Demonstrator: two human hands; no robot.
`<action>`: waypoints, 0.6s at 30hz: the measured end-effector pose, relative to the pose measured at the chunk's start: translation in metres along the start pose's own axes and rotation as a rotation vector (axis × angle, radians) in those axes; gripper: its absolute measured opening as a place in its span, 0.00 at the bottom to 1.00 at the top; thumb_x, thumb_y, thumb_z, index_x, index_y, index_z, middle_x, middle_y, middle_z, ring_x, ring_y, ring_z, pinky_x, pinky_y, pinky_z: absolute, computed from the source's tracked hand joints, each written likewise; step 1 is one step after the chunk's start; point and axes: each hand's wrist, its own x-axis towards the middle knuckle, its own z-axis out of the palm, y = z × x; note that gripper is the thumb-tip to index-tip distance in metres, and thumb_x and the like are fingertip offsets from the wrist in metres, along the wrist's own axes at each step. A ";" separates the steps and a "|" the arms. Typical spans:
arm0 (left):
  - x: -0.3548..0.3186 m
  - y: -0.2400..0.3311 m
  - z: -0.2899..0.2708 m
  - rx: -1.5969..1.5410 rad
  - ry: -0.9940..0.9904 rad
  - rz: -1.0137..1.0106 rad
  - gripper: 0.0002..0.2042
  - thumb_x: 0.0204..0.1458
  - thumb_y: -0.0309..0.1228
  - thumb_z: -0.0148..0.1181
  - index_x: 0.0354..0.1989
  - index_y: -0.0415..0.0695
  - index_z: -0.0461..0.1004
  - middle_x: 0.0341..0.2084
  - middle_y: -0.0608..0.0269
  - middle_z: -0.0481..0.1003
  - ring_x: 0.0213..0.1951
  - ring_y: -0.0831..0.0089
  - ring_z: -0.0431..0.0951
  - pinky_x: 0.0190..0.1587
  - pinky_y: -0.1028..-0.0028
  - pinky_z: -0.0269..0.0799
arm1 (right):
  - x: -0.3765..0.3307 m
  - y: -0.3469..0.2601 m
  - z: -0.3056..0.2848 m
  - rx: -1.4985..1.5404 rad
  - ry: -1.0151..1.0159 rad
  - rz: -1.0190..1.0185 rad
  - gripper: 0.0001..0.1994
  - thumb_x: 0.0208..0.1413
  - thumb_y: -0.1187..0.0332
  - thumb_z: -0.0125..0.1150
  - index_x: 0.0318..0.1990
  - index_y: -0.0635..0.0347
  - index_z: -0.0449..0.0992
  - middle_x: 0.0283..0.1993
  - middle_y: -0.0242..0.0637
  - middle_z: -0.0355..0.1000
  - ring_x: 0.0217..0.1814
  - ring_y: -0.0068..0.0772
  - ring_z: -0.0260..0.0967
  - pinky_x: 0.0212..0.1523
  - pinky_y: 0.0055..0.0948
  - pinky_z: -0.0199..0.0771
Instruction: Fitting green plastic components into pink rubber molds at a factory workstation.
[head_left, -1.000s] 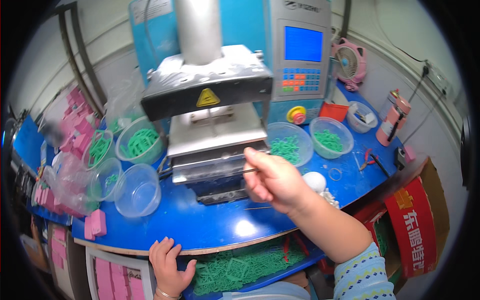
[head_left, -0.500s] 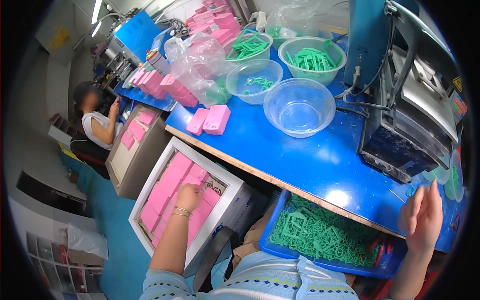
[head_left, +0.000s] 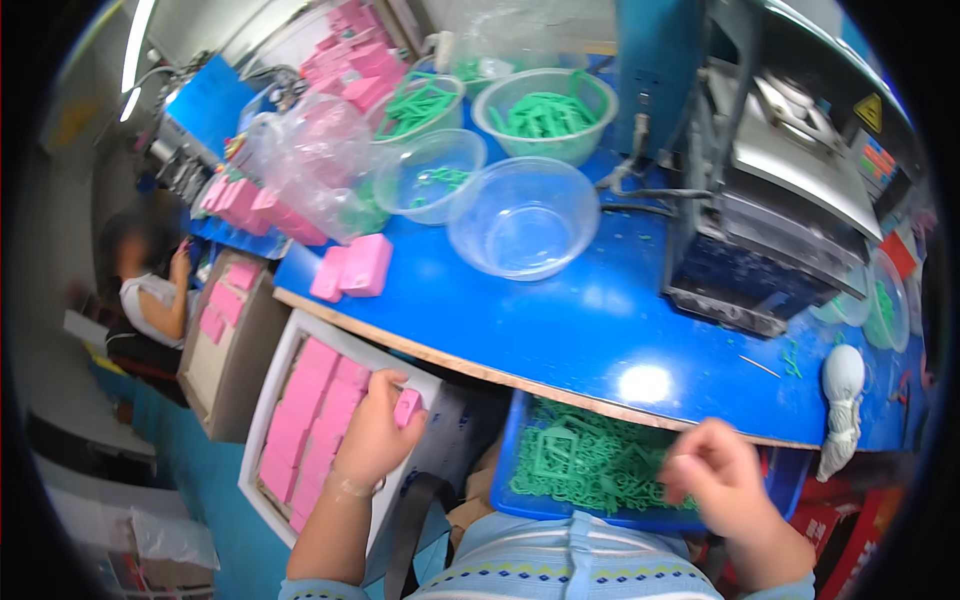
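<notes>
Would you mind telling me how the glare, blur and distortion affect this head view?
In the head view, a white glare spot sits on the blue table; fisheye bends the table's front edge and blackens the corners; the right hand is motion-smeared, the left hand on a pink block sharper; the seated person at far left is blurred.

bowl (head_left: 522,217) – clear glossy plastic | table (head_left: 560,325) – glossy blue top, raw wood edge | pink blocks (head_left: 310,425) – matt
</notes>
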 end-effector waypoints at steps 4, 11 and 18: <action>-0.023 0.099 0.028 -0.226 -0.126 0.615 0.17 0.43 0.21 0.56 0.44 0.38 0.66 0.35 0.57 0.70 0.37 0.72 0.71 0.41 0.74 0.67 | 0.012 0.021 0.021 0.047 -0.218 -0.229 0.09 0.54 0.71 0.55 0.40 0.65 0.67 0.50 0.46 0.65 0.49 0.29 0.66 0.51 0.28 0.68; -0.036 0.146 0.074 -0.333 -0.466 0.846 0.30 0.38 0.22 0.63 0.52 0.41 0.57 0.40 0.53 0.67 0.36 0.66 0.71 0.37 0.71 0.69 | 0.013 0.017 0.030 -0.017 0.075 -0.461 0.17 0.46 0.67 0.65 0.27 0.57 0.57 0.39 0.41 0.63 0.43 0.31 0.62 0.44 0.29 0.63; -0.035 0.143 0.097 -0.794 -0.537 0.648 0.29 0.46 0.19 0.55 0.55 0.36 0.47 0.40 0.52 0.65 0.39 0.72 0.70 0.41 0.74 0.68 | 0.012 0.008 0.014 -0.361 0.099 -0.644 0.12 0.56 0.63 0.52 0.31 0.64 0.67 0.44 0.49 0.64 0.45 0.44 0.63 0.47 0.34 0.62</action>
